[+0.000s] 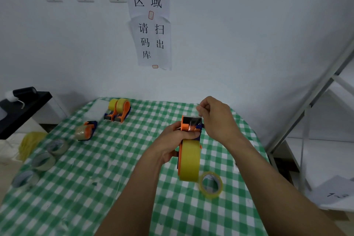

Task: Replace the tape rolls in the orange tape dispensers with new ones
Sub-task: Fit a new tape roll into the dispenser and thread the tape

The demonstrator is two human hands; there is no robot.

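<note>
Orange plastic tape dispenser (pixel 186 128) with yellow roll (pixel 189 161) is clasped in left grip (pixel 172 141) mid-frame; tape end (pixel 199 115) is pinched in right grip (pixel 217 119).

Green-white checked tablecloth (pixel 107 188), orange dispenser (pixel 186 127), yellow tape roll (pixel 189 159).

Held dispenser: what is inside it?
A yellow roll fills the dispenser, gripped by the left hand; the right hand pinches its tape end. The hub is covered by the roll and cannot be seen.
</note>
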